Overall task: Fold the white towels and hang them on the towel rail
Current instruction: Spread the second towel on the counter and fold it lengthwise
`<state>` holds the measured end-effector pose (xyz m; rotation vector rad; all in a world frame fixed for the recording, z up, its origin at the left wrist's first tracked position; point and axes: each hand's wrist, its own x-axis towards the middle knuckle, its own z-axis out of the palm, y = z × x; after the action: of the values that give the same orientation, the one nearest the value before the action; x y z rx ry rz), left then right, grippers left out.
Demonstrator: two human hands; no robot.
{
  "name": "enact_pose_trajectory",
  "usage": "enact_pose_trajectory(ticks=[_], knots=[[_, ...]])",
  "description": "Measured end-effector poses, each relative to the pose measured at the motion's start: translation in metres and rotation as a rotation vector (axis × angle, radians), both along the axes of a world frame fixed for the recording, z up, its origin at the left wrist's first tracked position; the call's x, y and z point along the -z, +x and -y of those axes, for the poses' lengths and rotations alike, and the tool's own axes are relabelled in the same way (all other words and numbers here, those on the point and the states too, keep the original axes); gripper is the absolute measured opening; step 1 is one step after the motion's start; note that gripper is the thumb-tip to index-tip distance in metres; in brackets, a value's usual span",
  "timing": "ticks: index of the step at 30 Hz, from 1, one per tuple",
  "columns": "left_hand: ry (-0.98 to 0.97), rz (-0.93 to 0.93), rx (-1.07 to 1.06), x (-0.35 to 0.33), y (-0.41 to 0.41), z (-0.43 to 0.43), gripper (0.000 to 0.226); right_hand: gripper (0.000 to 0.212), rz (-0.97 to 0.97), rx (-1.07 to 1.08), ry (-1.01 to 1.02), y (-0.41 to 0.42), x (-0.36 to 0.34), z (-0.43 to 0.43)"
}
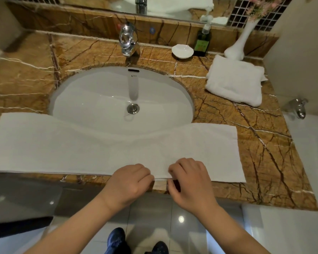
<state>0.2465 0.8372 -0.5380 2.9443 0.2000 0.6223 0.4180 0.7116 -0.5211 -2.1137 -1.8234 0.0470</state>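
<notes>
Hands side by side: left hand (pixel 129 182) and right hand (pixel 188 182) each grip closed on spread towel's (pixel 62 143) near edge.

You can see a small dark brand mark printed on the back wall of the sink basin (pixel 121 99), just under the overflow slot (pixel 133 70) in the upper middle of the frame, too small to read. The green label on the pump bottle (pixel 202 44), upper right, is equally illegible.
</notes>
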Motion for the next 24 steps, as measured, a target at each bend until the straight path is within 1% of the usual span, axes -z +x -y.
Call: enact_pose_trajectory(ticks=[2,4,6,9,11,13,15,18,19,20,22,24], knots=[[0.003,0.03,-0.006,-0.005,-0.005,0.0,0.009,0.017,0.027,-0.088,0.015,-0.011,0.0,-0.009],[-0.008,0.024,-0.076,-0.01,-0.015,-0.004,0.016,0.013,0.048,-0.142,0.028,-0.021,0.001,-0.017],[-0.029,-0.003,-0.162,-0.013,-0.03,-0.012,0.021,0.008,0.063,-0.15,0.029,-0.028,0.002,-0.023],[-0.037,-0.054,-0.194,-0.015,-0.049,-0.023,0.019,0.007,0.07,-0.13,0.044,-0.036,0.002,-0.028],[-0.018,-0.055,-0.193,-0.015,-0.055,-0.027,0.017,0.007,0.08,-0.119,0.067,-0.039,0.004,-0.031],[0.002,-0.038,-0.19,-0.013,-0.057,-0.029,0.01,0.008,0.06,-0.113,0.098,-0.04,0.008,-0.03],[0.029,-0.02,-0.164,-0.006,-0.059,-0.028,0.004,0.017,0.023,-0.124,0.139,-0.04,0.016,-0.023],[0.031,0.031,-0.141,0.005,-0.061,-0.027,0.008,0.04,0.049,-0.115,0.181,-0.04,0.024,-0.012],[0.029,0.054,-0.141,0.006,-0.061,-0.028,0.009,0.04,0.054,-0.102,0.177,-0.042,0.024,-0.011],[0.026,0.073,-0.14,0.006,-0.063,-0.03,0.009,0.034,0.054,-0.085,0.17,-0.044,0.021,-0.013],[0.006,0.073,-0.136,0.0,-0.071,-0.034,0.01,0.012,0.047,-0.049,0.166,-0.052,0.011,-0.019],[-0.034,0.049,-0.148,-0.007,-0.089,-0.04,0.01,0.008,0.028,-0.045,0.167,-0.068,0.005,-0.029]])
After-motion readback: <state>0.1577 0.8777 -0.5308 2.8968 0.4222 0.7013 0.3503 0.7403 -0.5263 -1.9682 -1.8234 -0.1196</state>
